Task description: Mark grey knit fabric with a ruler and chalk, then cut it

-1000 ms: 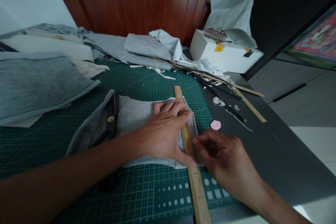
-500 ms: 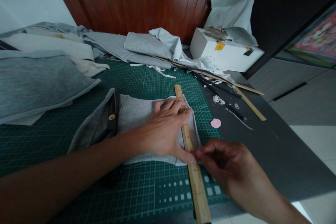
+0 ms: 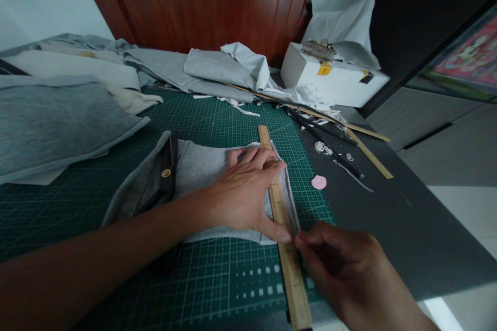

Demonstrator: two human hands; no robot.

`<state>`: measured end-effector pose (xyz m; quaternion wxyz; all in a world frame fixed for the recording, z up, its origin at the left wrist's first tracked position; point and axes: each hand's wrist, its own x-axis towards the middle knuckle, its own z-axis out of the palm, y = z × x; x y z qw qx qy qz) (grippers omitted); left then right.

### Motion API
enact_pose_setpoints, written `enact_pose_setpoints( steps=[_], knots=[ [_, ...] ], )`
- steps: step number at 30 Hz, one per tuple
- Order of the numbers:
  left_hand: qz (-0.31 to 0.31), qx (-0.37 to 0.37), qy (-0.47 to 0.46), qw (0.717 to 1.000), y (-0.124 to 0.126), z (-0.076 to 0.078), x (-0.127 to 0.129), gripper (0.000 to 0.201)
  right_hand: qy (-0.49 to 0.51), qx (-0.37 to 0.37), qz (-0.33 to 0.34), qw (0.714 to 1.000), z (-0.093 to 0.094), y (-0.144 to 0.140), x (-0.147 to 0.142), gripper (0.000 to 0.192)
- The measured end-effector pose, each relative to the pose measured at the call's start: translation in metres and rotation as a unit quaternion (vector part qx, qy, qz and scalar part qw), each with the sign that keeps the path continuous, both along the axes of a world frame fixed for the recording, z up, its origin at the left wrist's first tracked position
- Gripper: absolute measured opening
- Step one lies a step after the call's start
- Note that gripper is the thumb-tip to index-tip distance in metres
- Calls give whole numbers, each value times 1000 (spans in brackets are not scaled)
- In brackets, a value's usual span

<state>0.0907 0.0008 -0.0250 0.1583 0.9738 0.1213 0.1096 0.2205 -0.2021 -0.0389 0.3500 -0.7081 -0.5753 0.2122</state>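
A grey fabric piece [image 3: 198,165] lies flat on the green cutting mat [image 3: 217,119], with a black strap and brass snap [image 3: 166,170] at its left end. A wooden ruler [image 3: 293,284] runs across the fabric's right end. My left hand [image 3: 240,196] presses flat on fabric and ruler, fingertips and thumb on the ruler's left edge. My right hand [image 3: 345,269] is on the ruler's right side, at the fabric's near corner, fingers pinched together. Whatever may be between them is hidden.
A pink disc [image 3: 319,182] lies on the dark tabletop [image 3: 388,217] just right of the mat. Thin sticks and black tools [image 3: 349,163] lie beyond it. A white box [image 3: 330,80] stands at the back right. Grey fabric piles [image 3: 50,124] cover the left and back.
My right hand has slid toward me along the ruler's right edge, from mid-fabric to the fabric's near corner. My left hand and the ruler have stayed put.
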Motion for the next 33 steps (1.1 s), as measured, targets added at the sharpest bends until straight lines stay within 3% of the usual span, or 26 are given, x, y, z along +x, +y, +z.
enact_pose_setpoints(
  steps=[5, 14, 19, 25, 29, 33],
  knots=[
    [-3, -3, -1, 1000, 0, -1, 0, 115, -20, -14, 20, 999, 1, -1, 0, 26],
    [-3, -5, -9, 1000, 0, -2, 0, 112, -137, 59, 38, 988, 2, -10, -12, 25],
    [-2, -4, -4, 1000, -1, -1, 1, 114, -129, 43, 43, 990, 9, -13, -12, 22],
    [-1, -12, -8, 1000, -1, 0, 1, 114, -14, 71, -51, 996, 23, 21, 4, 10],
    [-1, -7, -3, 1000, 0, -1, -1, 112, 33, 61, -52, 996, 13, 53, 16, 11],
    [-6, -12, -11, 1000, 0, -1, -1, 105, 12, 50, -48, 998, 5, 66, 21, 10]
  ],
)
